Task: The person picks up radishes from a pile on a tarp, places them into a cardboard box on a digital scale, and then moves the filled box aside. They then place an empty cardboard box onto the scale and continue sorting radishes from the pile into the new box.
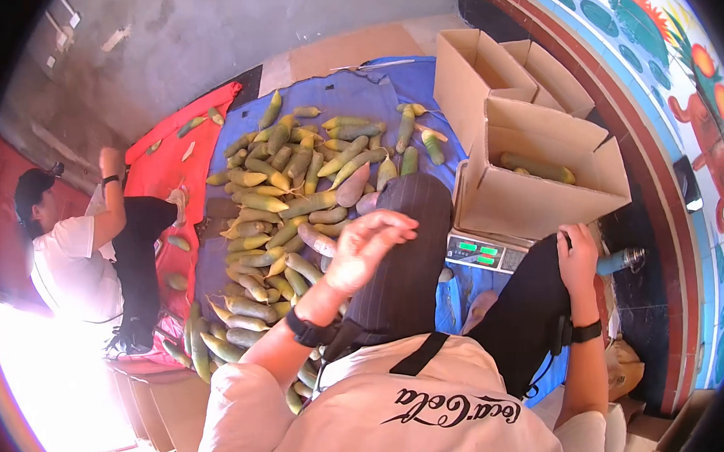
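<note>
My left hand [371, 248] hovers above my left knee, at the near edge of a large heap of green radishes [289, 160]. Its fingers are loosely stretched, and nothing shows in them. My right hand [578, 260] rests by my right knee, fingers apart and slightly bent, holding nothing that I can see. Just beyond it, an open cardboard box [540, 188] stands on a digital scale [485, 254] with lit green displays. Inside the box lie a few green radishes [537, 168], partly hidden by the walls. A purplish radish [353, 185] lies in the heap near my left knee.
The radishes lie on a blue sheet [346, 88]. More open boxes [481, 68] stand behind the scale, beside a painted wall [698, 85]. At left, another person [77, 249] sits by a red sheet [162, 167] with scattered radishes. A blue-green bottle-like object [619, 262] lies at right.
</note>
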